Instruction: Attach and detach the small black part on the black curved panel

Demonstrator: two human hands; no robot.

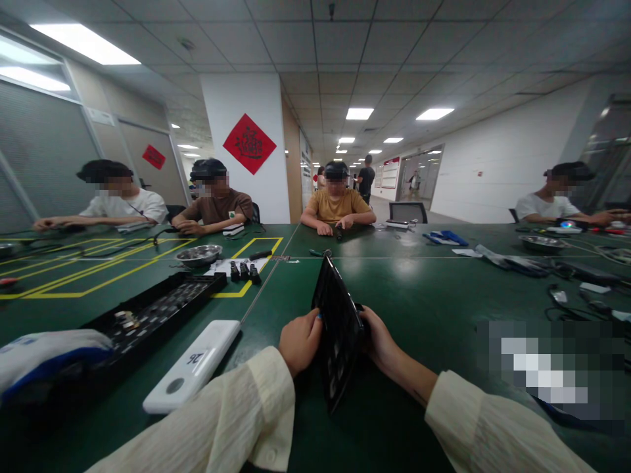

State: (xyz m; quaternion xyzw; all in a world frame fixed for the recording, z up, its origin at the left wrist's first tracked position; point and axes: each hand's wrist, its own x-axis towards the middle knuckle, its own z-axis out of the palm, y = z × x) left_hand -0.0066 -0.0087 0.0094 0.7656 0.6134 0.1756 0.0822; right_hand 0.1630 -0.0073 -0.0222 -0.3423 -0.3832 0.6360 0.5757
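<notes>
Upright on its edge and seen almost side-on, a thin black rectangular panel [336, 322] stands between my two hands in the middle of the table. Its left face carries lighter patches too dim to make out, so its exact kind does not show. My left hand [300, 343] grips the left side, thumb up against that face. On the other side, my right hand [378, 338] is closed around the panel's right edge, its fingers partly hidden behind it. A white power bank-like block [194, 368] marked with a number lies left of my left forearm.
A long black tray [197, 289] holding small parts lies at left, beside a white-and-blue glove [54, 355]. Beyond are a metal bowl [200, 255] and black cylindrical parts [244, 271]. Cables [586, 305] and a pixelated area lie right. Several people sit around the green table [424, 295].
</notes>
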